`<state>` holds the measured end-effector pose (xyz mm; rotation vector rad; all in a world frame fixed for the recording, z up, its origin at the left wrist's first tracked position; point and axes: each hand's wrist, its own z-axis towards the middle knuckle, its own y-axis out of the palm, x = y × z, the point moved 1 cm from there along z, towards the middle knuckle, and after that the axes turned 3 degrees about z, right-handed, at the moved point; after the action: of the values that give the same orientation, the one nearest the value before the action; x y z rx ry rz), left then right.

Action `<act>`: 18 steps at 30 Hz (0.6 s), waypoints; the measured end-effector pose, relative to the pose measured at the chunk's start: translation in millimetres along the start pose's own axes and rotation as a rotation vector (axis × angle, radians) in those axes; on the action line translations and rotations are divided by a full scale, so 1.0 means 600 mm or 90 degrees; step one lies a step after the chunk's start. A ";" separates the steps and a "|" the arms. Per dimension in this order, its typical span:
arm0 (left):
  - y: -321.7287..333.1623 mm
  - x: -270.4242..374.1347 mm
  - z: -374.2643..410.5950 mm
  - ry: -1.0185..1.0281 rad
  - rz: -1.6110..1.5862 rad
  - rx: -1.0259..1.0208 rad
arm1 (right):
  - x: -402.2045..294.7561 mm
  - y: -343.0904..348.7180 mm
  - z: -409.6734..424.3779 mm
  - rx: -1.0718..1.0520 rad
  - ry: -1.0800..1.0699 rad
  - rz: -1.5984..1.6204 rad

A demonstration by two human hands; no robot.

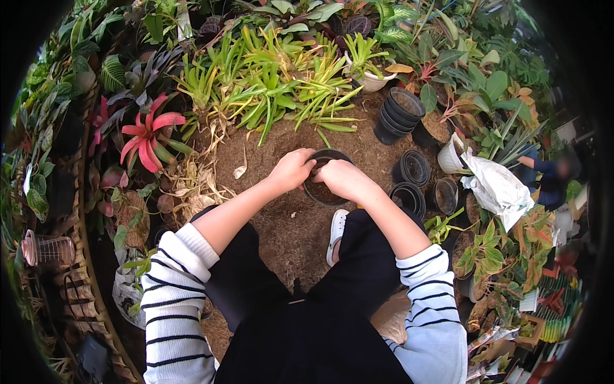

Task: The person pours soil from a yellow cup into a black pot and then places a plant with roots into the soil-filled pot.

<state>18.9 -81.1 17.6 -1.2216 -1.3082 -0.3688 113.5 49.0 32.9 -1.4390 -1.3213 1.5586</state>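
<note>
A round black plastic plant pot [320,193] is in front of me over brown loose soil [268,201], between my knees and a pile of plants. My left hand [291,169] grips its left rim, with the thumb over the edge. Over the pot's mouth, my right hand [341,176] is bent with its fingers down inside. The fingertips are hidden, so whether they hold anything cannot be seen. Dark material shows in the pot. Just beyond it lie uprooted green bromeliad plants [273,91], some with yellowed leaves.
Stacked black pots [399,115] and more black pots [411,168] stand at right, near a white plastic bag [499,185]. Dry leaves [201,187] and a pink bromeliad [148,137] are at left. Another person [551,173] is at the far right.
</note>
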 end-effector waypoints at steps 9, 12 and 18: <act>-0.005 -0.004 -0.003 0.022 0.002 0.019 | -0.002 -0.013 -0.005 -0.074 0.089 -0.055; -0.013 0.003 -0.005 0.029 0.020 0.029 | -0.016 -0.007 -0.008 -0.124 0.152 -0.129; -0.019 -0.005 -0.009 0.025 0.050 0.051 | -0.034 -0.012 -0.022 -0.151 0.131 -0.162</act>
<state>11.5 -91.0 21.7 -1.1886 -1.2259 -0.2799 129.1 35.8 47.4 -1.4610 -1.5333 1.0903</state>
